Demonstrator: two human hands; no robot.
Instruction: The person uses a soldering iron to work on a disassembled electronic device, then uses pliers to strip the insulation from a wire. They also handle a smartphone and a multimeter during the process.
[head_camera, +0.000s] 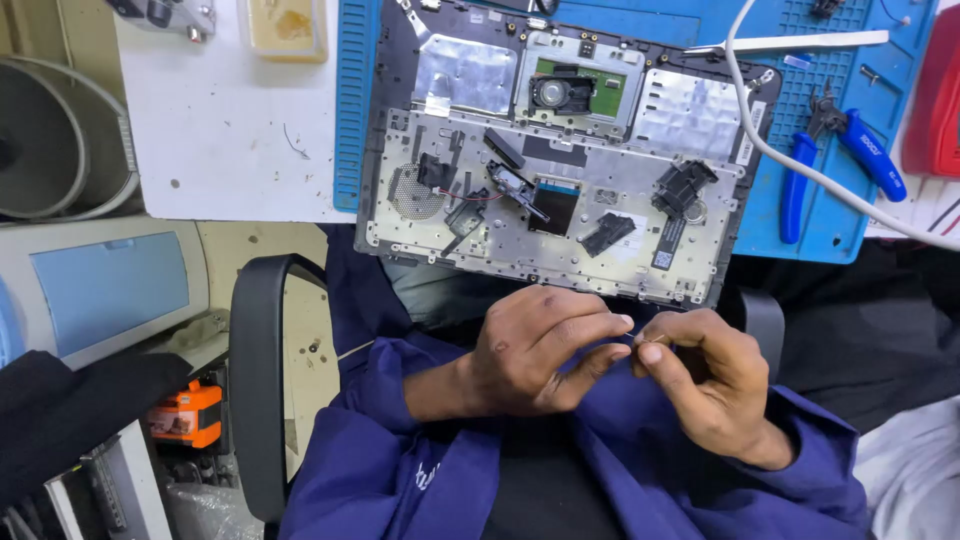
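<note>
I see my left hand (535, 350) and right hand (705, 385) close together over my lap, both sleeved in creased blue cloth. The fingertips of the two hands meet in a pinch; whatever sits between them is too small for me to make out, perhaps a thin sliver, so I cannot tell what they grip. Both hands are curled nearly shut, fingers bent inward.

Just beyond the knuckles lies the opened laptop base (565, 160), a flat grey metal shell studded with small holes, dull foil patches and black plastic clips. A green circuit board (590, 88) shows near its far edge. The shell rests on a blue ribbed work mat (830, 215).

Past my right hand, on that mat, lie blue-handled pliers (835, 155), smooth and curved, with a white cable (800, 165) looping across them. Further off, metal tweezers (790, 43) lie flat.

Beside my left hand curves a black chair armrest (255, 390); beyond it a white scuffed tabletop (230, 120).
</note>
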